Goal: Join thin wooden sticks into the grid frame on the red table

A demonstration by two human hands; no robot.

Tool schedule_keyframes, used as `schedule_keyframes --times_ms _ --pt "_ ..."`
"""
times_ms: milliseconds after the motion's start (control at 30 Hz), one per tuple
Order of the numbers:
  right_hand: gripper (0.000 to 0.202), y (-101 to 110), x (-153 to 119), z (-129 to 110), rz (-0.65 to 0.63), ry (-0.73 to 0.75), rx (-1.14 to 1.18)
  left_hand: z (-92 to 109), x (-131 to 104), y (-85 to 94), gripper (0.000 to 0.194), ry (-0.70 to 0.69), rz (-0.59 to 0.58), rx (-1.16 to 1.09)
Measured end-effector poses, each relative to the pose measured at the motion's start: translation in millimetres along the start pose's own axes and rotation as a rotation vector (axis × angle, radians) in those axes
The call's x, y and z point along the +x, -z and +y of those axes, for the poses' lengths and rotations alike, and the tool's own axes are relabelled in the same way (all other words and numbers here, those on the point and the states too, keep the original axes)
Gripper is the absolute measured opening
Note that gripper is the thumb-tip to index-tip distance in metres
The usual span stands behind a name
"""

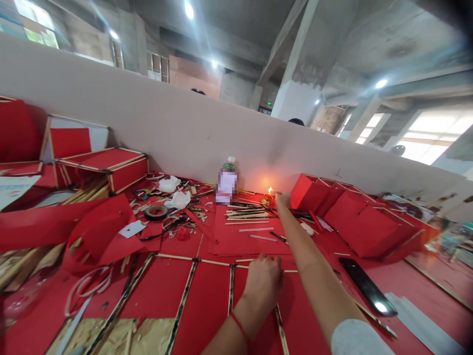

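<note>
Black tape roll (155, 212) lies left of the wooden-strip frame (183, 305), over which the left hand (263, 280) curls; beyond, a lit lamp (266, 199), right hand (283, 199) half-curled just beside its flame (270, 190), either hand's grip indiscernible; phone (364, 283) farther right.

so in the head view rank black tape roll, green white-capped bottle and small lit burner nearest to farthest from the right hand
From the right hand:
1. small lit burner: immediately left
2. green white-capped bottle: farther left, by the pale wall
3. black tape roll: farthest left
</note>
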State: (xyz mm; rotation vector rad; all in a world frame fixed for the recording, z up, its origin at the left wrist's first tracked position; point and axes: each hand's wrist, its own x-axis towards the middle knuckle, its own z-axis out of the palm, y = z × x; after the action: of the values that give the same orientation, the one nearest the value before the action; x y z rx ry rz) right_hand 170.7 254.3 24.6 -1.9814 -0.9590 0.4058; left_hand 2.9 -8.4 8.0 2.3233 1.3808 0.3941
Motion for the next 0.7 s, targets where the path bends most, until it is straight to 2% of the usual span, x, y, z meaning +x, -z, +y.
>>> schedule_keyframes --times_ms 433,600,700 --pt "0.034 1 -2 -2 0.002 -0.046 0.004 -2 -1 -4.6 0.020 0.009 0.021 0.014" --pt "0.035 5 -7 -1 0.027 0.024 0.076 -1 -1 -5.5 0.022 0.000 0.023 0.027" --pt "0.029 12 -12 4 0.051 0.094 0.128 -1 -1 -2.9 0.022 -0.008 0.021 0.041"
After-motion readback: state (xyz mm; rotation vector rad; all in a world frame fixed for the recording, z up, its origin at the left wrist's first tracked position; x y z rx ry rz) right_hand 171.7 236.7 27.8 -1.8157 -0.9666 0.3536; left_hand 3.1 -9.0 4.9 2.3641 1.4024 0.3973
